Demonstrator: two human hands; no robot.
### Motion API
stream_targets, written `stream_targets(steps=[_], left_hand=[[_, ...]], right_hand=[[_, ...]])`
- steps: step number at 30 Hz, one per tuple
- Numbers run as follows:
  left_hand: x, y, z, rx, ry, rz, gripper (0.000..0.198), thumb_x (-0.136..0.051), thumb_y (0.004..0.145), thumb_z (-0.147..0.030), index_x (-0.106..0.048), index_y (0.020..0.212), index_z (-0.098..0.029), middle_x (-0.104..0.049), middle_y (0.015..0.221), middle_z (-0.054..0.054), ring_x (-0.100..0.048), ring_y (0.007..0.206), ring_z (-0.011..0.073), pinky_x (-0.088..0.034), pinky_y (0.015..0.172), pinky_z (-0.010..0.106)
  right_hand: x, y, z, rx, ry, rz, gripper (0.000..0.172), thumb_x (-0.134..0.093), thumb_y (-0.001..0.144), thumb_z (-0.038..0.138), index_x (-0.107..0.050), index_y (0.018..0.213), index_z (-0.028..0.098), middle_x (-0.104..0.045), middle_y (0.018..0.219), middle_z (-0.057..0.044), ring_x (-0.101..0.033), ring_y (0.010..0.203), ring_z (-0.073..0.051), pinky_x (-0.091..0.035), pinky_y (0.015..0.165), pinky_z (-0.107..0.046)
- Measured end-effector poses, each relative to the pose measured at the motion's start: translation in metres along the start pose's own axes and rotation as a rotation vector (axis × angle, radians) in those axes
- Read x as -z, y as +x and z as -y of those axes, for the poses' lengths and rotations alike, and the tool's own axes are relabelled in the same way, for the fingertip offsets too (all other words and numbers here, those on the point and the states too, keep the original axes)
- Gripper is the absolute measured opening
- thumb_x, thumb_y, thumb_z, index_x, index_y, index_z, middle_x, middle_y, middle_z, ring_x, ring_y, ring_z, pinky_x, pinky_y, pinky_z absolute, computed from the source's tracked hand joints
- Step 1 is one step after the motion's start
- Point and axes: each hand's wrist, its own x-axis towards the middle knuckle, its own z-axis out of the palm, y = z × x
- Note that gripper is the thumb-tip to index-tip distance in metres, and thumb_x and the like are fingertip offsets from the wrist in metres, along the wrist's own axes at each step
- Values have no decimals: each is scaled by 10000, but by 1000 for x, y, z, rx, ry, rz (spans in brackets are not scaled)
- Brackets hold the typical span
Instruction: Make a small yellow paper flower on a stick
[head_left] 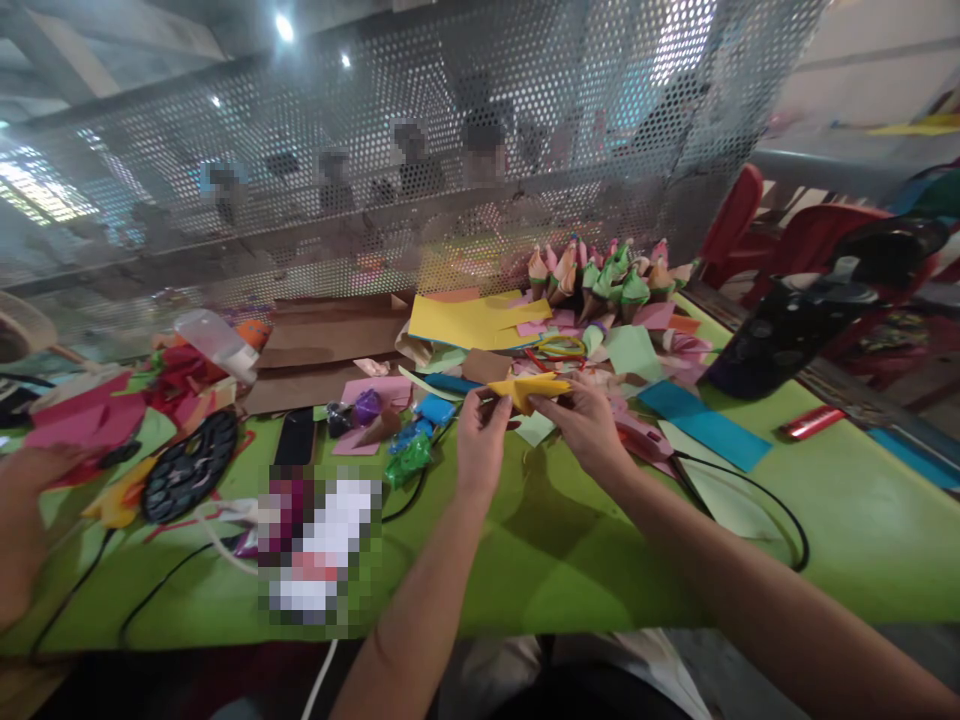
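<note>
Between my two hands, a little above the green tabletop (570, 580), is a piece of folded yellow paper (528, 388). My left hand (481, 440) pinches its left end, thumb towards me. On the other side my right hand (585, 418) grips the right part with thumb and fingers. Just right of my right hand lies a pink glue gun (643, 438) with a black cord. Blue paper (705, 424) rests farther right. Left of my left hand are crumpled green plastic (409, 458) and a purple ball-like bundle (367, 406).
Several paper cones (615, 275) stand at the back by a perforated metal screen (337, 200). A dark tumbler (787, 335) and red cylinder (812, 423) are at right. Yellow sheets (472, 322), a phone (296, 438) and black tray (191, 465) lie leftward. Another person's arm (30, 520) reaches in.
</note>
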Motion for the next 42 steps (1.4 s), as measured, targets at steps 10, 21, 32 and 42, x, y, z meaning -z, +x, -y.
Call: stream_targets(steps=[10, 21, 32, 42], left_hand=[[-1, -1, -3, 4, 9, -22, 421, -754, 751, -541, -603, 924, -188, -694, 824, 25, -695, 762, 166, -611, 678, 294], [1, -1, -1, -17, 50, -33, 375, -717, 792, -526, -606, 925, -194, -699, 838, 22, -698, 739, 156, -591, 644, 266], [5, 5, -1, -30, 57, -52, 377, -718, 784, -533, -581, 891, -198, -699, 865, 27, -704, 742, 162, -579, 646, 267], [6, 8, -3, -28, -9, -32, 402, -755, 753, -531, -585, 899, -197, -685, 820, 2, -697, 732, 147, -559, 640, 247]], right_hand=[[-1, 0, -1, -5, 34, -1, 231, -766, 711, 436, -755, 795, 221, -662, 928, -65, -604, 892, -243, -508, 821, -385], [-1, 0, 0, -30, 35, 29, 276, -785, 699, 488, -728, 750, 223, -641, 915, -66, -605, 866, -241, -503, 776, -374], [0, 8, 6, -235, 304, -13, 514, -895, 541, 428, -603, 918, 235, -619, 794, 20, -565, 702, -152, -456, 627, -275], [4, 7, 13, -236, 306, 136, 335, -834, 631, 454, -674, 768, 193, -629, 629, 16, -557, 546, -126, -425, 541, -260]])
